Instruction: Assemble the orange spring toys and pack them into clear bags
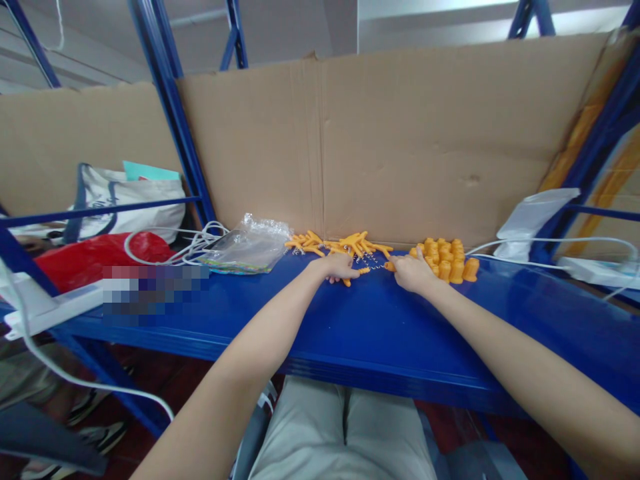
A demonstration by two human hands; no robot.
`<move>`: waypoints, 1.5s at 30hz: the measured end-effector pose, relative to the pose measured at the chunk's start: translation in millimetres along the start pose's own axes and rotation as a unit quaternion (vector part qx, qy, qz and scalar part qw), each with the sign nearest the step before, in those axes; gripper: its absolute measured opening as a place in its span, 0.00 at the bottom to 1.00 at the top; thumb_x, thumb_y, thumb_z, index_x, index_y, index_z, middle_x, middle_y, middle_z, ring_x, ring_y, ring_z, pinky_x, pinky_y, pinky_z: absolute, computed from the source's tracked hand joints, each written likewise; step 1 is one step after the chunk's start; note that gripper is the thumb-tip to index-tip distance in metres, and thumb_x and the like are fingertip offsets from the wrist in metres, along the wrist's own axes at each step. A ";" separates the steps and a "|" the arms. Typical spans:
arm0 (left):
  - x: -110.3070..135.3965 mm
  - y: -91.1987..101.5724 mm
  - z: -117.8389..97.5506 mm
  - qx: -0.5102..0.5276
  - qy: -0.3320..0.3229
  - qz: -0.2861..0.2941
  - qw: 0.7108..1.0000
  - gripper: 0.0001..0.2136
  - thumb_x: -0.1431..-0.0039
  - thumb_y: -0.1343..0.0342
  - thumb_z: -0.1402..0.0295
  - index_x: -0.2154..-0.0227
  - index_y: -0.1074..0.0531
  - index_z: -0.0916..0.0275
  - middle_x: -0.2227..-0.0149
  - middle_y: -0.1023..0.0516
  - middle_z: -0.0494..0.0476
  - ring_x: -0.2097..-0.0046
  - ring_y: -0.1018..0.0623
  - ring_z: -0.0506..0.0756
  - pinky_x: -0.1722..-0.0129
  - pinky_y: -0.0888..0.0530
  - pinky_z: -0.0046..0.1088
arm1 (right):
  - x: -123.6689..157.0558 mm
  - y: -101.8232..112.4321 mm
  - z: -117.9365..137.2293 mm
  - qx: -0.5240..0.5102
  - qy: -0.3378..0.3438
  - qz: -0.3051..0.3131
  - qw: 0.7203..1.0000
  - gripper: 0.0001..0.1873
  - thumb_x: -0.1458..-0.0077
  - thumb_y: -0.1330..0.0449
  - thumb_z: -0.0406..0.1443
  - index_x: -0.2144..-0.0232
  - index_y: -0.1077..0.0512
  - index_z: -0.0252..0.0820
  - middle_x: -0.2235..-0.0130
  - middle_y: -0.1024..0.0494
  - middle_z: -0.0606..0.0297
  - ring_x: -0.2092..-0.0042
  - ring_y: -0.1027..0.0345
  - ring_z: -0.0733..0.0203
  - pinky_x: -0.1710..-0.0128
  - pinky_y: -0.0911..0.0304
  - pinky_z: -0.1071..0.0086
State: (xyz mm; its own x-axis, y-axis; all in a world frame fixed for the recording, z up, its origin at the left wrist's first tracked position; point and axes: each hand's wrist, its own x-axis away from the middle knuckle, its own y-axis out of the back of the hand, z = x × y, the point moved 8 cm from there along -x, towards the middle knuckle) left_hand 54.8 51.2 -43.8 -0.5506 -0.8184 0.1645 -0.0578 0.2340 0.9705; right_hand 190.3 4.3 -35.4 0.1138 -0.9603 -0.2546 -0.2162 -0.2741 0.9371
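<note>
My left hand (341, 267) is closed around an orange plastic piece (347, 283), whose ends poke out past the fingers. Between the hands runs a thin metal coil spring (377, 268). At its other end, my right hand (415, 273) pinches a small orange part (389, 266), mostly covered by the fingers. Just behind my left hand lies a pile of orange branched pieces (356, 244), with several springs among them. Beside my right hand, orange rounded cup-like pieces (456, 270) stand in close rows.
Clear plastic bags (253, 247) lie left on the blue shelf (370, 327). Further left are white cables (200, 239), a red bag (107, 257) and a white power strip (65, 310). A cardboard sheet (400, 147) walls the back. A white pouch (530, 220) leans at right.
</note>
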 end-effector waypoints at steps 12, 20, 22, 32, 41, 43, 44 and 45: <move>-5.0 10.5 -6.8 -0.019 -0.053 -0.114 0.992 0.10 0.47 0.47 0.63 0.65 0.29 0.63 0.68 0.21 0.57 0.69 0.22 0.55 0.69 0.28 0.26 | -2.2 1.8 11.4 -0.055 0.064 -0.041 0.996 0.26 0.42 0.54 0.28 0.42 0.35 0.40 0.46 0.28 0.51 0.45 0.35 0.46 0.41 0.59 0.38; 1.7 24.6 -11.1 -0.010 -0.089 -0.217 0.972 0.13 0.47 0.45 0.66 0.59 0.26 0.62 0.63 0.21 0.57 0.57 0.22 0.58 0.58 0.29 0.30 | -1.4 5.4 9.2 -0.047 0.057 -0.059 0.996 0.26 0.41 0.53 0.30 0.40 0.38 0.41 0.47 0.27 0.51 0.47 0.33 0.48 0.42 0.52 0.46; 2.9 25.9 -10.6 -0.002 -0.088 -0.219 0.972 0.13 0.47 0.46 0.66 0.58 0.26 0.61 0.63 0.20 0.56 0.57 0.23 0.57 0.57 0.29 0.29 | -1.4 6.4 8.5 -0.044 0.057 -0.066 0.995 0.26 0.41 0.53 0.31 0.40 0.38 0.41 0.47 0.27 0.51 0.47 0.33 0.48 0.43 0.50 0.47; -0.3 26.2 -8.4 -0.021 -0.068 -0.222 0.972 0.14 0.48 0.44 0.63 0.60 0.24 0.61 0.62 0.20 0.57 0.55 0.23 0.59 0.56 0.30 0.30 | -8.3 -1.3 6.1 -0.127 0.091 -0.082 0.984 0.29 0.42 0.50 0.32 0.38 0.42 0.36 0.46 0.29 0.46 0.47 0.32 0.46 0.47 0.41 0.53; -3.0 25.2 0.9 -0.036 -0.056 -0.222 0.973 0.12 0.47 0.45 0.63 0.62 0.25 0.62 0.62 0.21 0.58 0.56 0.23 0.59 0.58 0.29 0.29 | -23.6 -16.7 -26.2 -0.412 0.050 -0.097 0.904 0.32 0.49 0.43 0.28 0.41 0.43 0.35 0.47 0.29 0.48 0.54 0.28 0.56 0.55 0.31 0.60; -3.8 24.4 3.3 -0.035 -0.057 -0.221 0.973 0.12 0.47 0.45 0.63 0.63 0.25 0.62 0.62 0.21 0.57 0.57 0.23 0.58 0.58 0.29 0.29 | -25.1 -20.6 -31.0 -0.456 0.019 -0.086 0.886 0.29 0.48 0.42 0.28 0.44 0.42 0.35 0.49 0.28 0.49 0.55 0.27 0.58 0.56 0.30 0.62; -4.1 24.1 4.4 -0.033 -0.057 -0.222 0.973 0.12 0.47 0.45 0.63 0.63 0.25 0.61 0.62 0.21 0.57 0.56 0.23 0.58 0.58 0.29 0.28 | -25.3 -21.7 -32.8 -0.474 0.004 -0.083 0.877 0.27 0.48 0.42 0.28 0.45 0.40 0.35 0.50 0.27 0.49 0.55 0.27 0.58 0.56 0.30 0.63; -4.2 24.1 5.5 -0.031 -0.058 -0.224 0.972 0.12 0.47 0.44 0.62 0.62 0.25 0.61 0.62 0.21 0.57 0.56 0.23 0.58 0.58 0.29 0.28 | -25.4 -23.0 -33.9 -0.491 -0.009 -0.076 0.868 0.25 0.48 0.42 0.28 0.46 0.39 0.34 0.52 0.26 0.50 0.56 0.27 0.59 0.56 0.30 0.64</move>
State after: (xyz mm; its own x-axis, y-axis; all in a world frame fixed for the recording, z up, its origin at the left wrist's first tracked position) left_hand 51.2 63.1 -22.1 -0.5714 -0.7656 -0.2954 -0.2647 -0.1687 0.9494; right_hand 225.2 36.8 -42.4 0.0507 -0.9200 -0.3886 0.7314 -0.2308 0.6417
